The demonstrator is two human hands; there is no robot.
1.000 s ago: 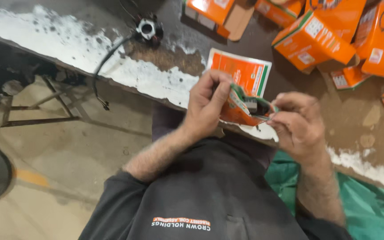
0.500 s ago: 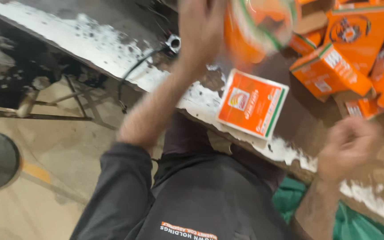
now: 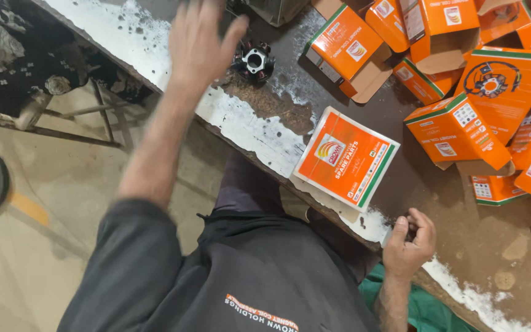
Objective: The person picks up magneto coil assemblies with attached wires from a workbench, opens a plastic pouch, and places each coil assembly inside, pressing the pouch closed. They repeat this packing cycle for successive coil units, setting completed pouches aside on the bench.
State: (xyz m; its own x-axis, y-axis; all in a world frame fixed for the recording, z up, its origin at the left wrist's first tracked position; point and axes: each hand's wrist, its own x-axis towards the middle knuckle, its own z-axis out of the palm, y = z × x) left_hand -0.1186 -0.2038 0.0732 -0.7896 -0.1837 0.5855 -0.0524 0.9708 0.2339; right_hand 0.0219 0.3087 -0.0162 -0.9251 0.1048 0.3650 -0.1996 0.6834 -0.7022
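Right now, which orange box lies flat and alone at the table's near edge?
The flat orange box with the green side stripe, between both hands; the others are piled farther back.

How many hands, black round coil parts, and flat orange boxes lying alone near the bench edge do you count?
Hands: 2 (left hand, right hand)
Black round coil part: 1
Flat orange box: 1
Total: 4

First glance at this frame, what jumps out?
The heap of orange cardboard boxes crowding the upper right of the dark brown workbench, and one flat orange box lying alone near the bench's white-smeared front edge. The left hand is spread open, blurred, beside a black ring-shaped coil part at the top. The right hand rests curled at the bench edge.
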